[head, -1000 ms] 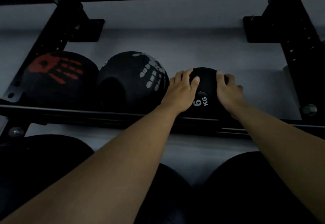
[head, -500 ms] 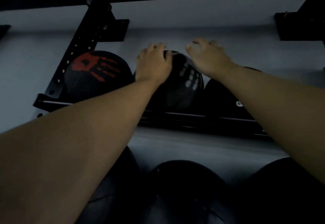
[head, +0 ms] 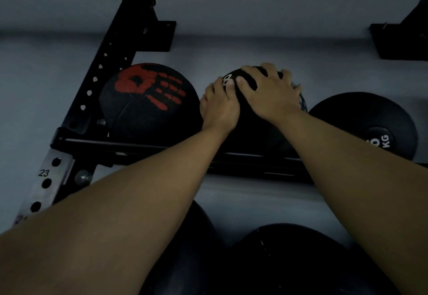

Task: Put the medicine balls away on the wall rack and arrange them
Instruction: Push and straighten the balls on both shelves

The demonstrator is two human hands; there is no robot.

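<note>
Hands point(head: 220, 107) point(head: 271, 93) pressed flat, fingers spread, gripping the middle ball point(head: 252, 128) on the wall rack point(head: 139, 146).
Red-handprint ball point(head: 148, 100) sits left of them, 'KG' ball point(head: 366, 125) right; arranging seems nearly finished.

Your rack rail point(head: 143, 143) carries three balls in a row. The middle ball point(head: 252, 130) sits under both your hands, between the left ball point(head: 148, 109) and the right ball point(head: 361, 121). More balls point(head: 289, 260) lie below.

middle ball point(head: 252, 128): mostly hidden under both hands | lower balls point(head: 289, 260): cut by bottom edge, dim
</note>
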